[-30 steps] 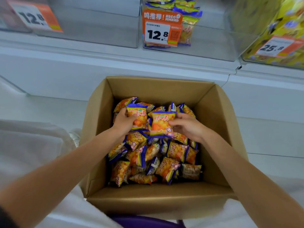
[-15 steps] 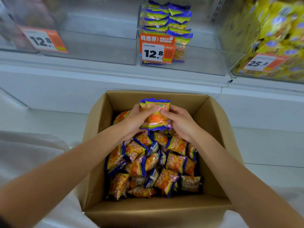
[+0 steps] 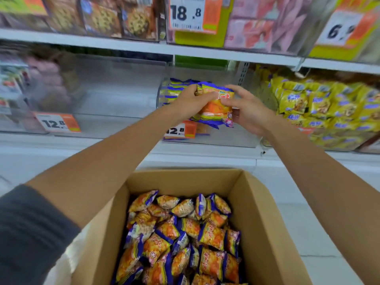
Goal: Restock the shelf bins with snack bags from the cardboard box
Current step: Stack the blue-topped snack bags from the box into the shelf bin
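Observation:
A small stack of orange snack bags with blue edges (image 3: 216, 109) is held up in front of the clear middle shelf bin (image 3: 216, 140). My left hand (image 3: 189, 101) grips the stack's left side and my right hand (image 3: 248, 110) grips its right side. A low stack of the same bags (image 3: 176, 89) lies inside that bin, behind the hands. Below, the open cardboard box (image 3: 265, 223) holds several more of these bags (image 3: 181, 239).
A clear bin (image 3: 115, 99) to the left looks mostly bare, with a 12.8 price tag (image 3: 58, 123). Yellow snack bags (image 3: 329, 108) fill the bin on the right. The upper shelf (image 3: 144, 46) carries other packaged goods and an 18.8 tag (image 3: 193, 15).
Both hands lifted the held bags out of the box and up to the front of the middle bin. The view tilted upward, showing the upper shelf.

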Demonstrator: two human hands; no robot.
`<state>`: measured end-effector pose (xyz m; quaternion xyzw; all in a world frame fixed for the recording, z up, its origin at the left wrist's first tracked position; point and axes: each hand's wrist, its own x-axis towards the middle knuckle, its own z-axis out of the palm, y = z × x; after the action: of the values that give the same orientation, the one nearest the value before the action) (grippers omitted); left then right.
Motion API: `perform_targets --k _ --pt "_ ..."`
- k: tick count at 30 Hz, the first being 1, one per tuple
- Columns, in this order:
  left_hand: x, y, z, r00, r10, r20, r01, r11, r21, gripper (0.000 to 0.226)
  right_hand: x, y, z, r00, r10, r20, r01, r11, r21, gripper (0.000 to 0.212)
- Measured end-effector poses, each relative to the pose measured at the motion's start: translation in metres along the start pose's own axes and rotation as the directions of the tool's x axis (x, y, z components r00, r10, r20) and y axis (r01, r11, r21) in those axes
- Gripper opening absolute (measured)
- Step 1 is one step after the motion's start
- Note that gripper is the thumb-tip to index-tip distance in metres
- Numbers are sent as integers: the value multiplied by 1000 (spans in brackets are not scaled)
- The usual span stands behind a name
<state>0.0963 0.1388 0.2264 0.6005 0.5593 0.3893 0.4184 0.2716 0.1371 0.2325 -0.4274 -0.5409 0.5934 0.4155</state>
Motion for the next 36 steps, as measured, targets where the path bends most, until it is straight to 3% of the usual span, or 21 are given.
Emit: perform_targets --k 3,5,8,10,14,19,24,27,30,36 --pt "30 5 -8 992 -73 99 65 995 78 67 28 -3 -8 999 45 -31 -46 998 -42 25" --pt "46 0 -12 985 -92 146 79 992 94 52 45 0 -14 996 90 -13 -91 990 -103 24" --pt "67 -9 -20 990 -115 87 104 988 115 28 65 6 -21 991 135 -8 -135 976 -170 17" --pt "77 -14 -25 988 -113 103 100 987 122 24 75 9 -24 991 128 -39 -133 977 -167 24" --pt "90 -21 -32 982 -140 130 123 984 128 31 86 18 -30 990 129 -62 -136 980 -143 53" --pt "94 -28 -36 981 -114 157 79 974 213 26 75 26 -31 993 113 40 -99 963 -251 36" --pt "87 -17 -32 973 -58 223 -5 962 274 45 70 19 -34 994 87 61 -64 947 -314 34" --pt "84 -18 -34 976 -34 214 -30 957 287 34 69 12 -49 999 48 -12 -49 968 -244 31" --pt "80 -24 -40 971 -41 235 -50 928 370 29 68 8 -68 984 -20 -178 -13 984 -179 30" --pt "73 -22 -37 939 -14 343 -194 803 563 23 70 22 -72 940 -25 -341 -59 970 -236 38"
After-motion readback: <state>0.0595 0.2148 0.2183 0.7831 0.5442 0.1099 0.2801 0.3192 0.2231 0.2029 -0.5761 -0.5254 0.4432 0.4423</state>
